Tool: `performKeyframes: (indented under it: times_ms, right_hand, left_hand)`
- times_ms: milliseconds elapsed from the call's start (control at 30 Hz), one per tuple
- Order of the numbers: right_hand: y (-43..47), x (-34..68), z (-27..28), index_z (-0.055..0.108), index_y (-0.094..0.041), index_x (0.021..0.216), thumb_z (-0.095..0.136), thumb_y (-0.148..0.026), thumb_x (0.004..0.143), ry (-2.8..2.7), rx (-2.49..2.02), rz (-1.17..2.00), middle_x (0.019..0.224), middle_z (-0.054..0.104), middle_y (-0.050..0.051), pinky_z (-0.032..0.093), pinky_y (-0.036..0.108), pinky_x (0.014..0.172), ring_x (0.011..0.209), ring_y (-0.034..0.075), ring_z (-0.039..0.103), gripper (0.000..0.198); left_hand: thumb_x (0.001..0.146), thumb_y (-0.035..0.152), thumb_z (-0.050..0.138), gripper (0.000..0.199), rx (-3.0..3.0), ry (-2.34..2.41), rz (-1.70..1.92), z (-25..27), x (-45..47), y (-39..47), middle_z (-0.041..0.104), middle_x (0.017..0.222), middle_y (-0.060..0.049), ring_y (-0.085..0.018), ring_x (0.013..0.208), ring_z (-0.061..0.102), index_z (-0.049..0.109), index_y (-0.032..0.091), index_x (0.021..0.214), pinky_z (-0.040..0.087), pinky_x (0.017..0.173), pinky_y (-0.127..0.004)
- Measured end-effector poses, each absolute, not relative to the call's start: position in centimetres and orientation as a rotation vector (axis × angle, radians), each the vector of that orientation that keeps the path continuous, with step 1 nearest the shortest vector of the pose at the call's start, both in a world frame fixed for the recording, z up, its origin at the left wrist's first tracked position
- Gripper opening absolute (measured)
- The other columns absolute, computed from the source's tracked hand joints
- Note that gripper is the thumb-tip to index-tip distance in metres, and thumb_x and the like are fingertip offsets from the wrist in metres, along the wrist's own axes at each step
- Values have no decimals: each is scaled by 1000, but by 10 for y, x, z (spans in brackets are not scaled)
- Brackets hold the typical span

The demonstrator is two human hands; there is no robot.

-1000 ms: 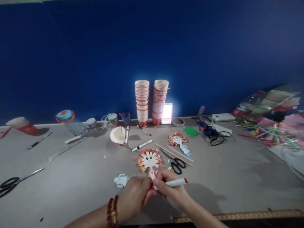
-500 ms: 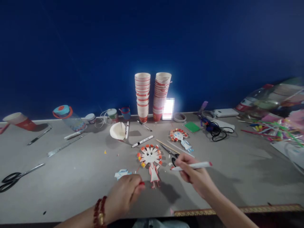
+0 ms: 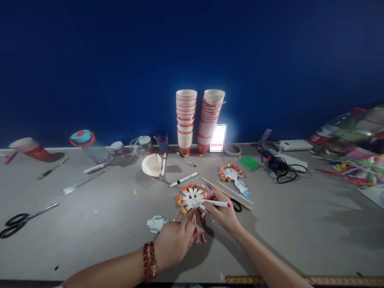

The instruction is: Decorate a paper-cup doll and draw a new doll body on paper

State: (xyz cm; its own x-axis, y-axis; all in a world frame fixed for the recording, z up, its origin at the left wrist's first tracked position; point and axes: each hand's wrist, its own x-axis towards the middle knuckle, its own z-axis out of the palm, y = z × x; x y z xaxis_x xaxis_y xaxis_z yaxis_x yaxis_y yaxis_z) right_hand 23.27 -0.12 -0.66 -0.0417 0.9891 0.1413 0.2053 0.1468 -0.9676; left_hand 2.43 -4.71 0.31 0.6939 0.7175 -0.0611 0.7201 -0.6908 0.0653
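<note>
My right hand (image 3: pixel 223 210) grips a white marker (image 3: pixel 216 203) with a red end, its tip pointing at the face of a paper doll (image 3: pixel 191 199). This doll has a round cut-paper head with orange-red curled strips, a drawn face and a red-edged dress. My left hand (image 3: pixel 177 244) lies over the doll's body, its index finger on the neck area. A small red piece, seemingly the marker's cap (image 3: pixel 195 231), shows between its fingers. Beside the left hand lies a blue-edged paper dress (image 3: pixel 157 224). Black-handled scissors (image 3: pixel 236 205) are partly hidden behind my right hand.
Two tall paper cup stacks (image 3: pixel 186 120) stand by the blue wall. A second paper doll (image 3: pixel 231 174), a black marker (image 3: pixel 184 179) and a wooden stick (image 3: pixel 226 193) lie nearby. More scissors (image 3: pixel 21 222) are far left; bottles and coloured sticks (image 3: pixel 357 166) crowd the right.
Both hands have moved in to the doll. The marker has gone left to its face, and my left hand has shifted right onto its body. The view has turned slightly left.
</note>
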Motion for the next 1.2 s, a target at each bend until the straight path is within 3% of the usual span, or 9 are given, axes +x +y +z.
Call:
performKeyframes:
  times_ms: [300,567,1200]
  right_hand:
    - [1,234,-6,57,-21,66,62,-29,76,-1470,-1272,934,59,56,-1,37,26,52,54,14,47,14]
    - [1,229,-11,57,-20,64,60,-28,76,-1524,-1244,893,60,55,-1,38,26,53,54,13,47,14]
    - [2,227,-12,61,-20,67,59,-21,77,-1572,-1262,904,65,62,0,42,27,59,59,15,54,11]
  left_hand:
    - [101,30,39,38,2780,1185,-69,4,25,-45,46,146,-25,-22,71,71,50,12,132,57,58,-36]
    - [101,31,38,32,2765,1179,-39,4,25,-44,46,148,-22,-22,71,71,56,13,121,58,59,-35]
    - [101,33,38,30,2753,1179,49,-4,24,-44,54,138,-21,-23,77,72,54,16,120,57,60,-33]
